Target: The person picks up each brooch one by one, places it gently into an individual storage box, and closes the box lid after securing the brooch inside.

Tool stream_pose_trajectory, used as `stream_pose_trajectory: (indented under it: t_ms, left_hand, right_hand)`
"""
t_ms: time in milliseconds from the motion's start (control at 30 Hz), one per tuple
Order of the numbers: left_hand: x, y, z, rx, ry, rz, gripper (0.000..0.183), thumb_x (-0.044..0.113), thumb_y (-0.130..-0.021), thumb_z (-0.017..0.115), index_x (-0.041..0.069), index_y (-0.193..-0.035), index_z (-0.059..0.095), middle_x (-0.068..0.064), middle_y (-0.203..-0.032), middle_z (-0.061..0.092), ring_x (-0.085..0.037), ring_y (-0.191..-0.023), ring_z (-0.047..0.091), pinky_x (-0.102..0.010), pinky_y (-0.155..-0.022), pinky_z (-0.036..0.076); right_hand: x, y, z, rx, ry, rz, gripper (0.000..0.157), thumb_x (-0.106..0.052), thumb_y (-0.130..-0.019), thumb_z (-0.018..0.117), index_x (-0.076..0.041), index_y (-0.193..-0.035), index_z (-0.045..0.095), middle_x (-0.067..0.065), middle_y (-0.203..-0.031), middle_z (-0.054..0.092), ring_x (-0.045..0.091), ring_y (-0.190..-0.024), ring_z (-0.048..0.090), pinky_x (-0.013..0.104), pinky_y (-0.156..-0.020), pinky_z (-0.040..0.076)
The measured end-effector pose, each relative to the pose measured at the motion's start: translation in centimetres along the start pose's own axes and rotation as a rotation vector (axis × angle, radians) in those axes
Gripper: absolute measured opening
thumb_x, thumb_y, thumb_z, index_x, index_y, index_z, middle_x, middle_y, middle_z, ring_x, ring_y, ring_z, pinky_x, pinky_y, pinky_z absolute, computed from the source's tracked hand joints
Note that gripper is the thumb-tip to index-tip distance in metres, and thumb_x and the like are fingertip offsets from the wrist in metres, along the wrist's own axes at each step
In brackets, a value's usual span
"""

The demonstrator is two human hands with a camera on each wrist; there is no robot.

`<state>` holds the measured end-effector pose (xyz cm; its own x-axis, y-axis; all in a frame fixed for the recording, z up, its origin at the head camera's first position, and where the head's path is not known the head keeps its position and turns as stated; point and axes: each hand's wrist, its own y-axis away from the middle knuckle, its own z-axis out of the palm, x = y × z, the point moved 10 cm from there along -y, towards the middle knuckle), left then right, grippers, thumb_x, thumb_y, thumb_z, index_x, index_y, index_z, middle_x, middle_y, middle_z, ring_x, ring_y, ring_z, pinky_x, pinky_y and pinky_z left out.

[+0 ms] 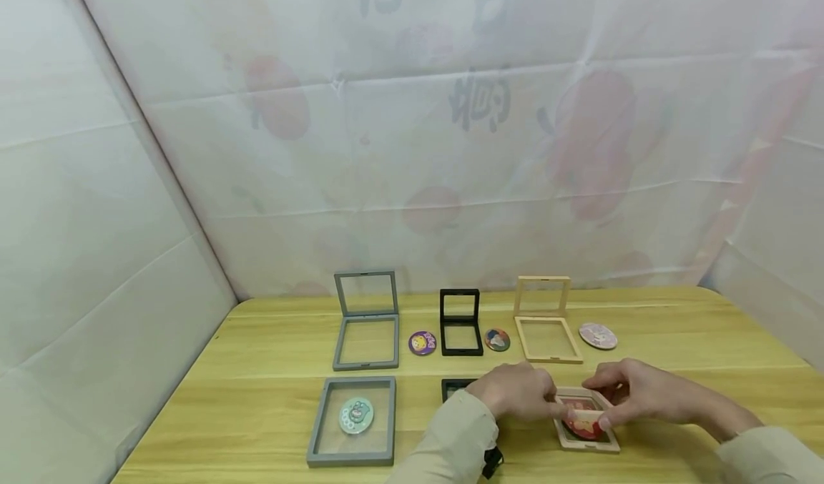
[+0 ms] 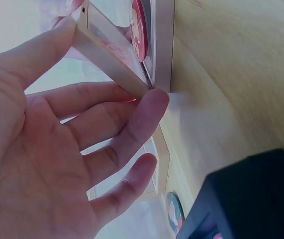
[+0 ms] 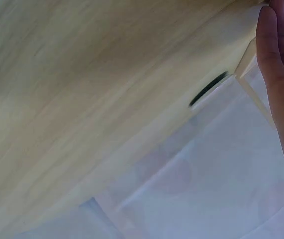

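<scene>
Both hands are at a pale beige hinged display frame (image 1: 589,447) on the right of the table. A red round badge (image 1: 584,432) lies inside it, and its lid leans half-lowered over the badge. My left hand (image 1: 520,391) pinches the lid (image 2: 109,64) at its left side, thumb on the edge and other fingers spread near the hinge. From the other side, my right hand (image 1: 650,396) holds the lid's right edge between thumb and curled fingers. The right wrist view shows only part of that hand (image 3: 281,55), and the frame is mostly cut off there.
Behind stand open frames in grey (image 1: 340,344), black (image 1: 460,320) and beige (image 1: 548,359), with purple (image 1: 422,343), multicoloured (image 1: 498,339) and pale pink (image 1: 599,336) badges beside them. A grey frame (image 1: 350,460) at front left contains a mint badge (image 1: 356,416). My left hand partly hides another black frame (image 1: 453,384).
</scene>
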<state>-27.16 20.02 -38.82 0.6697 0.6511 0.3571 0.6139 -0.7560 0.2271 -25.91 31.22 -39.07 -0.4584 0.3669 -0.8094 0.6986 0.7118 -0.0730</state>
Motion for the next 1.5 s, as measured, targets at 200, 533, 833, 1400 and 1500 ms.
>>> stream_pose_trajectory:
  t_ms: [200,533,833,1400,1500]
  left_hand:
    - [0.2,0.2,-0.2,0.025,-0.055,0.004,0.030,0.054,-0.095,0.066,0.028,-0.088,0.080,0.019,-0.072,0.064,-0.001,-0.059,0.053,-0.019,-0.056,0.043]
    - [1.1,0.2,-0.1,0.072,-0.164,0.024,0.034,0.055,-0.091,0.071,0.027,-0.072,0.071,0.018,-0.060,0.057,0.000,-0.053,0.046,-0.017,-0.052,0.039]
    - [2.2,0.4,-0.3,0.131,-0.352,0.032,0.041,0.062,-0.086,0.072,0.027,-0.067,0.062,0.016,-0.056,0.050,-0.001,-0.051,0.041,-0.018,-0.052,0.037]
    - [3.1,0.5,0.0,0.212,-0.459,0.044,0.035,0.065,-0.077,0.079,0.031,-0.075,0.068,0.017,-0.059,0.051,0.000,-0.057,0.044,-0.022,-0.065,0.041]
    - [3.3,0.4,0.3,0.206,-0.473,0.035,0.037,0.064,-0.078,0.079,0.031,-0.071,0.066,0.017,-0.061,0.053,0.000,-0.059,0.046,-0.023,-0.069,0.042]
  right_hand:
    - [-0.4,0.0,0.2,0.032,0.038,0.012,0.035,-0.001,-0.083,0.080,0.005,-0.116,0.071,-0.002,-0.098,0.065,0.008,-0.085,0.065,0.028,-0.067,0.056]
    - [-0.6,0.2,0.4,0.096,0.196,0.053,0.047,-0.010,-0.076,0.086,0.013,-0.112,0.067,-0.010,-0.096,0.065,0.005,-0.083,0.065,0.027,-0.065,0.056]
    - [-1.6,0.4,0.4,0.180,0.421,-0.006,0.049,-0.027,-0.072,0.090,0.001,-0.107,0.070,-0.020,-0.090,0.061,-0.003,-0.079,0.058,0.023,-0.061,0.051]
    - [-1.9,0.3,1.0,0.219,0.666,-0.013,0.065,-0.045,-0.066,0.093,0.001,-0.106,0.070,-0.012,-0.097,0.063,-0.003,-0.083,0.053,0.026,-0.064,0.051]
    - [-2.0,0.3,1.1,0.221,0.684,-0.023,0.066,-0.047,-0.066,0.093,0.001,-0.105,0.070,-0.009,-0.097,0.064,-0.003,-0.084,0.054,0.026,-0.064,0.052]
